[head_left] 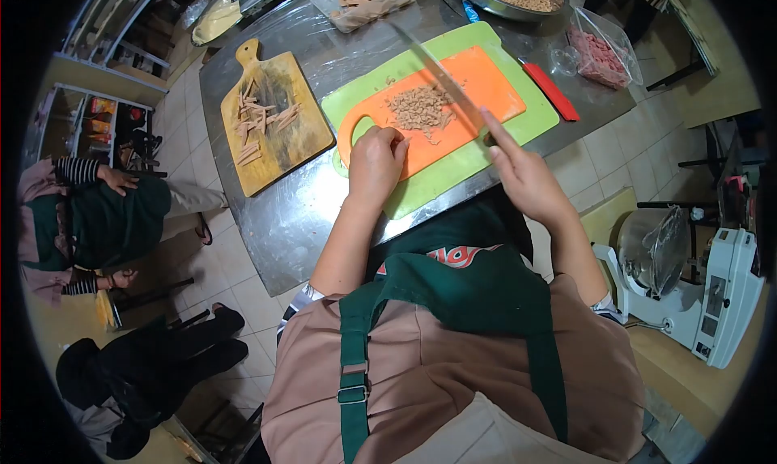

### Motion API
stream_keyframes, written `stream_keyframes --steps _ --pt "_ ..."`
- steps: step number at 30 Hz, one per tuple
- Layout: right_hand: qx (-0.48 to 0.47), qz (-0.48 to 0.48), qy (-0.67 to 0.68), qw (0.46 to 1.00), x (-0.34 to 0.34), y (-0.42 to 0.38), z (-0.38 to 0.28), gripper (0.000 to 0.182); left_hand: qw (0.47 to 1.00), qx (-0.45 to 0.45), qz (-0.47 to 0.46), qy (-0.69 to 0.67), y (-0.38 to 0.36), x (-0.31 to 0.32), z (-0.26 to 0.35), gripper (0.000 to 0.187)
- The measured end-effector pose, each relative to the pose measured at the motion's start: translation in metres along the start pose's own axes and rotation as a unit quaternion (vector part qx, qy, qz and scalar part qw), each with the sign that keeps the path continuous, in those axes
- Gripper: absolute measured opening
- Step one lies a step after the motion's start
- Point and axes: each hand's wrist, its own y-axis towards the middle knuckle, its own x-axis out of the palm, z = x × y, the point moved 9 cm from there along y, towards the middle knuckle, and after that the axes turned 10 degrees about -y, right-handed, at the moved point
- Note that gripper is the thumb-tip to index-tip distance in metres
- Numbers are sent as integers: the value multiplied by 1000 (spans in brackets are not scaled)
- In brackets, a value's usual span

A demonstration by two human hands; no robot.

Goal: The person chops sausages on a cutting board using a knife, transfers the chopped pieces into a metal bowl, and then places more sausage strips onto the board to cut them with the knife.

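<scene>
My right hand (526, 176) grips the handle of a large kitchen knife (441, 77), its long blade slanting up and left above an orange cutting board (498, 79). On that board, left of the blade, lies a heap of finely chopped light-brown food (421, 110). My left hand (377, 166) rests at the board's near left edge with its fingers curled in; whatever may be under them is hidden. Beneath the orange board is a larger green cutting board (421, 195). To the left, a wooden paddle board (310, 140) carries light-brown sticks (257, 116).
Along the table's far side stand a clear tub (350, 20) of brown pieces and a metal bowl (552, 9) of chopped bits. A red-handled tool (552, 93) and a bag of pink meat (597, 57) lie right. A mixer (712, 302) stands lower right; two people (97, 213) are left.
</scene>
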Motion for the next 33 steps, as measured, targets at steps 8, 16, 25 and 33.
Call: stream_keyframes --steps 8,16,25,33 --pt "58 -20 14 998 -11 -8 22 49 998 49 -26 18 4 19 16 11" --pt "69 -35 22 997 -10 -20 31 50 984 169 48 33 19 23 42 14" --pt "69 1 24 997 -14 -27 52 50 986 132 -30 97 26 30 48 17" --pt "130 38 -218 967 -28 -6 76 47 980 117 -16 161 27 32 41 15"
